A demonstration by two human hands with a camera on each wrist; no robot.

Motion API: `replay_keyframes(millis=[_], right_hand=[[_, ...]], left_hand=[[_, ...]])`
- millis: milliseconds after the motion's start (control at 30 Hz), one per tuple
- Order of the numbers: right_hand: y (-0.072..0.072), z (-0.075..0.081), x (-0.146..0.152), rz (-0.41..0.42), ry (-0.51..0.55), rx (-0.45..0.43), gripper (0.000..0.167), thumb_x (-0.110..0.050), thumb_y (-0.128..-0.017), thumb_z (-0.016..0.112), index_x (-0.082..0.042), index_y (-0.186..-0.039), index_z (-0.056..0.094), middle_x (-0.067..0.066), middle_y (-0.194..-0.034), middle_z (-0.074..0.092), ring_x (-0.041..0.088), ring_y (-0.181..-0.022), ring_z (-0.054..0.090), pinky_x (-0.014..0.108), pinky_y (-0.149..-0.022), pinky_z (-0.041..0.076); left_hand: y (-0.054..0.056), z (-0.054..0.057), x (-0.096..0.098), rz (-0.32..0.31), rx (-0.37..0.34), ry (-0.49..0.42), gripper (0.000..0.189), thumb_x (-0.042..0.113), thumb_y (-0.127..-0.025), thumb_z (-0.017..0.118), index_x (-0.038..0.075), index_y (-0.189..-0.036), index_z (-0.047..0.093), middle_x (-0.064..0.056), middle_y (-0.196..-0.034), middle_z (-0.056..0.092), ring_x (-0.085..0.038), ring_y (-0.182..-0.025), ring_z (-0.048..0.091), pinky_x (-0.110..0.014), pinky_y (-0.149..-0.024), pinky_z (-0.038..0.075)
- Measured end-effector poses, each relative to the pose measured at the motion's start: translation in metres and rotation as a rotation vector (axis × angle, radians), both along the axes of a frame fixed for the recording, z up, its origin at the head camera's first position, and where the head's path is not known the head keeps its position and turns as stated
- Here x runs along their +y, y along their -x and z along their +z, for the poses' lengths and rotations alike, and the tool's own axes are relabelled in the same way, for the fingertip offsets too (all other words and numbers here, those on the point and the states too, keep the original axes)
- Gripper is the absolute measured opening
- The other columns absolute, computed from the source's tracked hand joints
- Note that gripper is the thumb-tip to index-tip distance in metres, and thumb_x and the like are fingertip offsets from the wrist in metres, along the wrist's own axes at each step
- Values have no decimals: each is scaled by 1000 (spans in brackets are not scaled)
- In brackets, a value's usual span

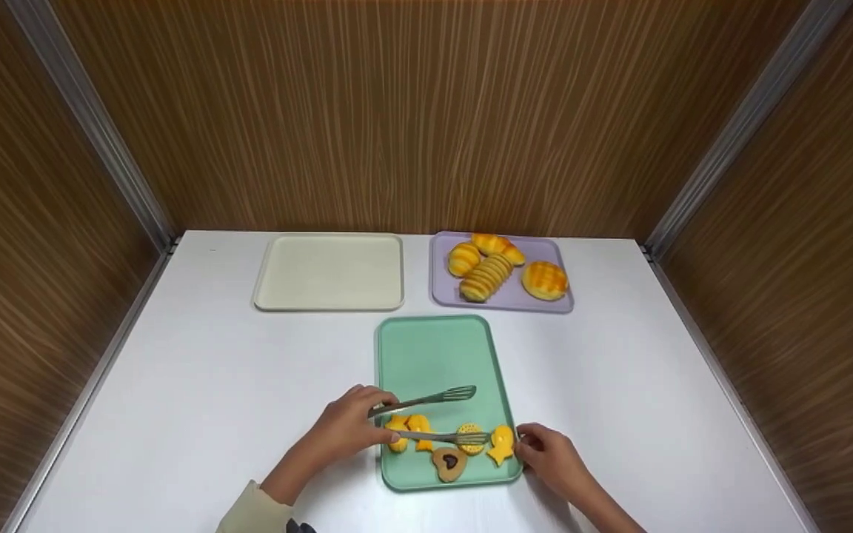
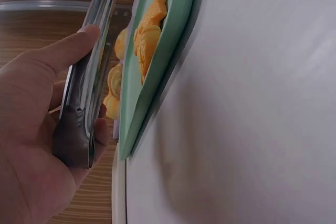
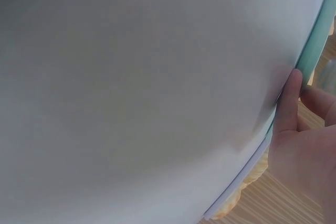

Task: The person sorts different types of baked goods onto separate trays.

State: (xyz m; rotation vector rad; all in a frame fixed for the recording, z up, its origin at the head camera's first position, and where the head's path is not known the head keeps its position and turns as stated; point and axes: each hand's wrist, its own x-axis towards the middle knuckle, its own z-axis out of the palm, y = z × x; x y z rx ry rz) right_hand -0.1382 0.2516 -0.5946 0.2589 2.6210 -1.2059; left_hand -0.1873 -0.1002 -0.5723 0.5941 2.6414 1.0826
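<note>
My left hand (image 1: 356, 420) holds a pair of metal tongs (image 2: 86, 93) near their closed end. The tongs' two slotted arms (image 1: 434, 397) stand spread over the green tray (image 1: 434, 348). Under the lower arm lies a round dotted cracker (image 1: 469, 448). Fish-shaped yellow biscuits (image 1: 500, 444) lie at the tray's right side and at its left, below my left fingers. A heart-shaped cookie (image 1: 449, 464) with a dark centre sits at the near end. With thumb and finger, my right hand (image 1: 552, 459) pinches the tray's right rim (image 3: 315, 45).
Behind the green tray, a cream tray (image 1: 329, 272) stands on the left of the white table (image 1: 197, 385). A purple tray (image 1: 504, 302) on the right bears several breads, among them a round bun (image 1: 545, 280). Wood-grain panels (image 1: 426, 111) enclose the table at the back and sides.
</note>
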Motion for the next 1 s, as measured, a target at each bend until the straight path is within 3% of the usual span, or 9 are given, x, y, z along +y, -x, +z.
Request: replay_keyframes(millis=[167,367,667,1000], right_hand=[[0,-1,-1,-6,8,14,34,-8,-93,68,3,-125,65,4,-91,65,15,-80,58,26,-66,53],[0,-1,-2,-11,25,-2,33,-7,-94,68,4,-125,65,4,-91,65,15,-78,58,27,-65,54],[-2,0,-1,-12,28,6,32,-6,-94,67,4,-124,65,5,-91,65,15,-78,58,28,-64,55],[-3,-3,0,-11,18,44,31,-4,-92,67,4,-122,66,4,-89,65,15,-78,58,26,-64,51]], left_hand=[[0,-2,3,-25,45,47,47,40,-77,86,24,-118,71,9,-116,66,-13,-102,55,-43,-85,49],[3,-4,4,-4,85,76,42,40,-81,83,23,-119,71,8,-116,66,-11,-99,53,-39,-80,48],[2,-6,0,-20,37,48,42,40,-78,84,27,-116,72,9,-119,66,-12,-104,54,-44,-87,48],[6,-12,-1,10,98,51,39,38,-80,83,25,-115,71,10,-114,66,-11,-98,53,-39,-80,47]])
